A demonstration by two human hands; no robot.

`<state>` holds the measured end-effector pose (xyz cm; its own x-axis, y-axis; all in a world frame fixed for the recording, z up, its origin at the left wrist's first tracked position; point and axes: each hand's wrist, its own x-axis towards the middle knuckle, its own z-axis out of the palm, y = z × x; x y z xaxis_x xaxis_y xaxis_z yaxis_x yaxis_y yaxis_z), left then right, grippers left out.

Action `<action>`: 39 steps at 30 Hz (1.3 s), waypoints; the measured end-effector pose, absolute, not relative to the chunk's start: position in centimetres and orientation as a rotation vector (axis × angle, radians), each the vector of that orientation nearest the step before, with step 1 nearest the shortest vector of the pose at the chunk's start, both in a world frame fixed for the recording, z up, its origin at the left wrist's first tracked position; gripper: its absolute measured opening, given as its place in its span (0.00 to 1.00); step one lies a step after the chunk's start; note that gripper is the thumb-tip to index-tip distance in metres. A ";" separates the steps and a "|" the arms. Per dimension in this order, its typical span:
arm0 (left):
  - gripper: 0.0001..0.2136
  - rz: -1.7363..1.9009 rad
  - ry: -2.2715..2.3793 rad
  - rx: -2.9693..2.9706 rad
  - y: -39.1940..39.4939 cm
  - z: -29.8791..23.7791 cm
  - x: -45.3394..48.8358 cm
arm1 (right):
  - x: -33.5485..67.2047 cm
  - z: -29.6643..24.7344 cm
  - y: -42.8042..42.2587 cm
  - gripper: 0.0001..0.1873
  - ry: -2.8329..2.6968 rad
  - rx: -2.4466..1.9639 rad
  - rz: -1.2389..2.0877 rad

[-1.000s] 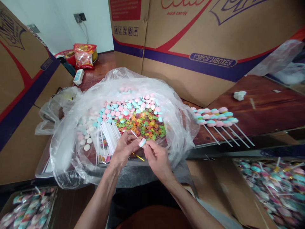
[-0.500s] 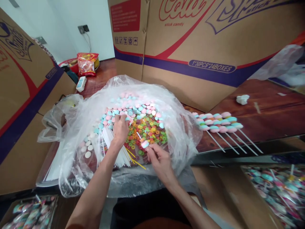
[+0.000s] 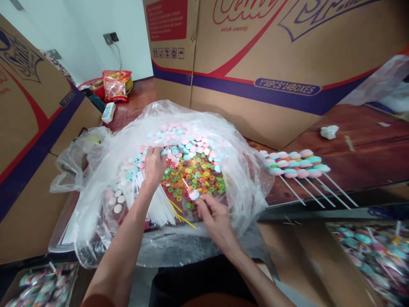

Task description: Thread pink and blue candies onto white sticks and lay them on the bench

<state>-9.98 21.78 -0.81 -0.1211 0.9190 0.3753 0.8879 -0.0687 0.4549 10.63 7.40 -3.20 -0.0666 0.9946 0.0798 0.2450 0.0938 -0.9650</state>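
Observation:
My right hand (image 3: 214, 215) pinches a partly threaded candy stick (image 3: 193, 193) by its lower end; a pale pink-and-blue candy and an orange ring sit on it, with the bare white tip pointing up and left. My left hand (image 3: 154, 168) reaches into the pink and blue disc candies (image 3: 193, 147), its fingers bent together and their tips hidden. A blue disc shows right beside those fingertips. Colourful gummy rings (image 3: 204, 175) lie between the hands. Under my left wrist is a bundle of white sticks (image 3: 161, 209), with a few yellow ones (image 3: 187, 221) beside it.
A clear plastic bag (image 3: 246, 179) surrounds the loose candies. Finished candy skewers (image 3: 295, 164) lie in a row at right, sticks over the table edge. Large cardboard boxes stand behind (image 3: 236, 102) and left (image 3: 28, 140). Below the table are boxes of wrapped candy (image 3: 373, 256).
My left hand has shifted slightly left and away from me over the disc candies. My right hand keeps the candy stick in nearly the same place. The view has moved slightly.

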 end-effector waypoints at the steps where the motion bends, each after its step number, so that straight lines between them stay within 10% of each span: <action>1: 0.14 0.921 2.121 2.066 21.8 -0.9 -9.8 | 10.6 -3.2 7.4 0.16 -1.478 -1.294 1.055; 22: 0.18 1.426 1.228 0.686 10.9 -1.3 -6.1 | 10.5 -2.4 6.7 0.15 -1.511 -1.250 1.112; 39: 0.19 1.457 1.191 0.661 9.6 -2.3 -6.6 | 9.8 -2.0 6.6 0.14 -1.615 -1.256 1.093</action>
